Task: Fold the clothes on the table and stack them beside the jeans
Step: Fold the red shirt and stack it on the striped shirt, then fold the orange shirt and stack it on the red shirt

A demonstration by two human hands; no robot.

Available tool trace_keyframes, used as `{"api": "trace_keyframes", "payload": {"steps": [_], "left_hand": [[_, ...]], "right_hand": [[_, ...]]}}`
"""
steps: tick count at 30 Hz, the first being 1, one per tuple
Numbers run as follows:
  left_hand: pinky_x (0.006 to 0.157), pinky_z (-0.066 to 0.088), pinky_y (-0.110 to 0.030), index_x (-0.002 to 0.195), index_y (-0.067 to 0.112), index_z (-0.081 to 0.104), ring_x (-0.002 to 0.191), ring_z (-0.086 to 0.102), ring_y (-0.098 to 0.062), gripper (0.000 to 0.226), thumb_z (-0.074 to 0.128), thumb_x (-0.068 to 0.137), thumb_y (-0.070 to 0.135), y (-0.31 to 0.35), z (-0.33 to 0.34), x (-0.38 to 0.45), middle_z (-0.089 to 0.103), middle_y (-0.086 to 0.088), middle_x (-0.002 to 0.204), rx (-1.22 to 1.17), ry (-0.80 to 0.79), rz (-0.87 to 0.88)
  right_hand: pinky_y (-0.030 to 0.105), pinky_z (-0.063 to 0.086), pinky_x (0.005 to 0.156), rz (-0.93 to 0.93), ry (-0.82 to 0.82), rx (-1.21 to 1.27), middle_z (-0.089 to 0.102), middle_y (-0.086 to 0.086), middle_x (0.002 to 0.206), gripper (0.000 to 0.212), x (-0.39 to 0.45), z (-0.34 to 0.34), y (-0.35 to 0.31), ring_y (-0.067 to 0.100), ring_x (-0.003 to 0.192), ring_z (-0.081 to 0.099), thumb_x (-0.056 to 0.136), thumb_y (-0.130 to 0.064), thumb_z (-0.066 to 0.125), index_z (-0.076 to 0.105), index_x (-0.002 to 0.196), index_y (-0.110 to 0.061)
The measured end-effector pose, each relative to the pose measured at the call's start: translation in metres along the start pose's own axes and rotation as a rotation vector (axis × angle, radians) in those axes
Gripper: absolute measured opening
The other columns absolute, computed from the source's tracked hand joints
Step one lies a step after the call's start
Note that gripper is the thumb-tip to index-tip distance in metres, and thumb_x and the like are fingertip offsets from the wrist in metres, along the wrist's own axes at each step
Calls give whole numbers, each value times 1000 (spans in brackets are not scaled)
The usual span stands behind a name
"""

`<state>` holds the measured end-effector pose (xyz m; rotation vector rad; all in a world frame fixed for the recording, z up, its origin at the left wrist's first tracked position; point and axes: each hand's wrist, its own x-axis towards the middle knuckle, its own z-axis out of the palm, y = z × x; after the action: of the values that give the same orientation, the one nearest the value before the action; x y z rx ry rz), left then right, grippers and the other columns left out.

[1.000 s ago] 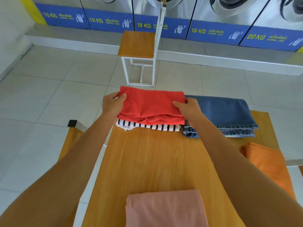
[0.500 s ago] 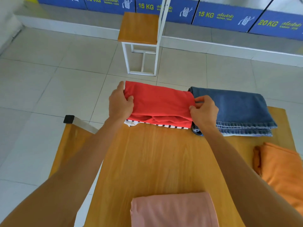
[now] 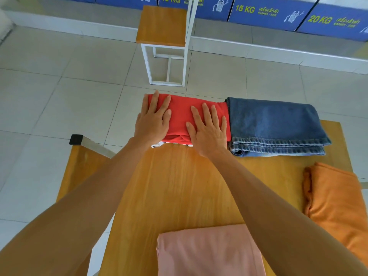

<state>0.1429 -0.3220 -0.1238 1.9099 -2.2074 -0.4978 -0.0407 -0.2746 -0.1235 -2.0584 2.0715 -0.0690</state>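
Nearest the person, a folded pink garment [image 3: 211, 251] lies at the near edge of the wooden table [image 3: 179, 186], and an orange garment [image 3: 336, 202] sits loosely bunched at the near right, partly over the table's side. Both appear to be waiting their turn. Past a bare stretch of wood, the two forearms reach to the far edge, where the stack stands. The left hand [image 3: 153, 120] and right hand [image 3: 207, 130] lie palm down on the folded red garment [image 3: 180, 114], fingers spread wide and flat, gripping nothing. A sliver of a striped garment [image 3: 159, 145] peeks out beneath it. The stack touches the left side of the folded jeans [image 3: 274, 124], as the task asks.

The step in hand looks like pressing the red piece flat. Doing it well means even downward pressure, smoothing outward from the middle without sliding the cloth, so its edges stay square over the striped layer and clear of the far table edge.
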Motion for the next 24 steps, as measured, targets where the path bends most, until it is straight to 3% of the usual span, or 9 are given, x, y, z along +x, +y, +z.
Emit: {"api": "trace_keyframes", "payload": {"steps": [3, 6, 9, 17, 20, 24], "left_hand": [[116, 2, -63, 154, 38, 6, 151, -12, -27, 55, 14, 102, 49, 5, -8, 1, -7, 1, 165, 91, -83, -31], [116, -4, -60, 155, 30, 18, 151, -8, -27, 53, 21, 103, 42, 21, -19, -11, 2, -6, 165, 94, -9, -19], [119, -1, -54, 152, 22, 31, 152, -1, -28, 49, 28, 105, 34, 52, -18, -36, 14, -11, 163, -38, 79, 54], [121, 21, -40, 145, 11, 45, 149, 21, -21, 43, 39, 103, 20, 159, 27, -125, 37, -9, 155, -434, -42, 174], [112, 29, -21, 142, 9, 48, 139, 42, -19, 42, 44, 101, 17, 198, 39, -160, 48, -7, 148, -524, -110, 142], [92, 30, -5, 144, 11, 47, 131, 50, -16, 44, 45, 101, 23, 258, 62, -199, 50, -5, 146, -570, -298, 51]], "right_hand": [[57, 1, 121, 9, -93, 36, -3, 0, 167, 62, 1, -13, -3, 25, 153, -8, 101, -59, 12, 1, 157, -36], [57, 5, 121, 45, -91, 158, 4, 3, 166, 61, -11, -34, -1, 25, 153, -3, 102, -54, 19, 15, 157, -27], [56, 13, 120, 85, 22, 279, 14, 5, 165, 58, -40, -49, 13, 25, 153, 5, 104, -47, 29, 28, 154, -17], [46, 23, 120, 152, 104, 419, 26, 6, 162, 51, -137, -45, 90, 23, 151, 17, 101, -32, 48, 40, 148, -15], [47, 32, 115, 206, 182, 428, 39, 10, 155, 51, -186, -46, 132, 28, 145, 31, 95, -29, 58, 48, 143, -13], [49, 36, 110, 371, 179, 403, 42, 9, 153, 50, -246, -53, 194, 29, 143, 33, 93, -29, 59, 50, 140, -14]]}}
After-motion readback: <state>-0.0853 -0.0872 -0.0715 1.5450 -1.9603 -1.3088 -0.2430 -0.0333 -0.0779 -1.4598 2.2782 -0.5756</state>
